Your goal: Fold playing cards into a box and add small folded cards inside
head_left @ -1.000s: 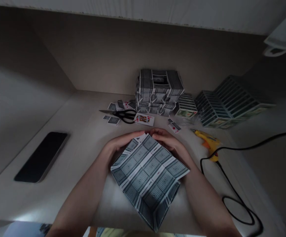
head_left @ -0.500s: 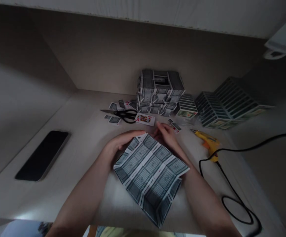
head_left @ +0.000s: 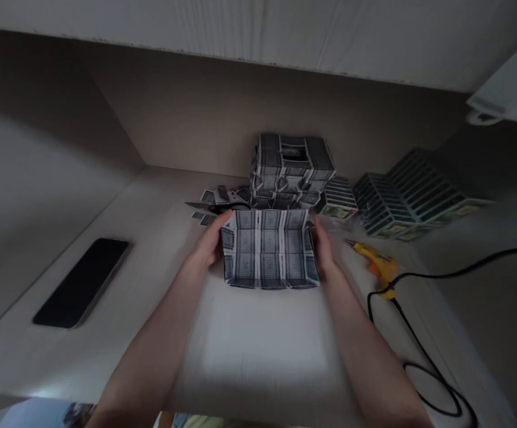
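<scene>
An open box made of playing cards (head_left: 267, 249), with patterned card backs lining its inside, is held up between both hands. My left hand (head_left: 214, 244) grips its left wall, thumb near the upper left corner. My right hand (head_left: 324, 246) presses on the right wall, fingers mostly hidden behind it. Just behind the box stand black-handled scissors (head_left: 202, 206), partly covered by it, among cut card pieces (head_left: 208, 196). A taller block built of folded cards (head_left: 292, 160), with a rectangular opening in its top, rests farther back.
A yellow glue gun (head_left: 381, 266) with a black cord (head_left: 414, 339) lies to the right. Long rows of stacked cards (head_left: 419, 196) stand at the back right, beside a smaller stack (head_left: 339, 198). A dark phone (head_left: 82, 282) lies on the left.
The card box has turned from a slanted position to square with me and moved away toward the back. My right hand has come to its right side. The box now hides the face-up king card.
</scene>
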A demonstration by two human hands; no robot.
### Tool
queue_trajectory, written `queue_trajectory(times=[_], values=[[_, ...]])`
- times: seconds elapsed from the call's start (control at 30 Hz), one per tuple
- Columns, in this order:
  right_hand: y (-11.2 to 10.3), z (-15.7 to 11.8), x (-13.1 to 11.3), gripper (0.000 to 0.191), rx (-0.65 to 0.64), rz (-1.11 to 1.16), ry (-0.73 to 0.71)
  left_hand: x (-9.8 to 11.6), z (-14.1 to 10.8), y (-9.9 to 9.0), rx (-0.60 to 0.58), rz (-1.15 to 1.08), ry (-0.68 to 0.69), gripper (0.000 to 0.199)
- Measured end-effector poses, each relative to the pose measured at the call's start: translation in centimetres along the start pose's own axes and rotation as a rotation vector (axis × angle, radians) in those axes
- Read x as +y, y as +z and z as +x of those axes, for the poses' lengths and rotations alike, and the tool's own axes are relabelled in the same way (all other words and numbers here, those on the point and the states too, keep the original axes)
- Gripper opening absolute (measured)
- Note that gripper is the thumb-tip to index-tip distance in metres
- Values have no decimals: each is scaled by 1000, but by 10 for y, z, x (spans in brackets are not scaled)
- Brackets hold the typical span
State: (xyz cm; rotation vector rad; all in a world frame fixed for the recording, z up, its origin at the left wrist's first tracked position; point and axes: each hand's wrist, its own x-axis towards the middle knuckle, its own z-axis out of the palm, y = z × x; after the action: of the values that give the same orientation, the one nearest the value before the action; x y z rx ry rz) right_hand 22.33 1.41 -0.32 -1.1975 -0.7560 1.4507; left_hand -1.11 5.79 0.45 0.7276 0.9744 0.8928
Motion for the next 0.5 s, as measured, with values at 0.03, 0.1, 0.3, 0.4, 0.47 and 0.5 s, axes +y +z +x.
queue_trajectory(times=[0.03,0.1,0.3,0.4,0.47,0.5], values=[[2,0,1,58,42,-19,-34,1,0,-1,12,-8,9,44],[3,0,3,55,137,-63,-117,1,1,-1,5,3,21,43],[4,1,-1,49,238,-155,-220,2,-2,3,6,0,-12,39],[7,3,-4,46,364,-207,-171,1,-3,5,0,-17,-19,40],[8,6,-4,42,435,-238,-166,0,-2,6,16,-22,-25,42],[8,8,-3,40,444,-247,-182,-1,-1,6,33,-21,-23,42]])
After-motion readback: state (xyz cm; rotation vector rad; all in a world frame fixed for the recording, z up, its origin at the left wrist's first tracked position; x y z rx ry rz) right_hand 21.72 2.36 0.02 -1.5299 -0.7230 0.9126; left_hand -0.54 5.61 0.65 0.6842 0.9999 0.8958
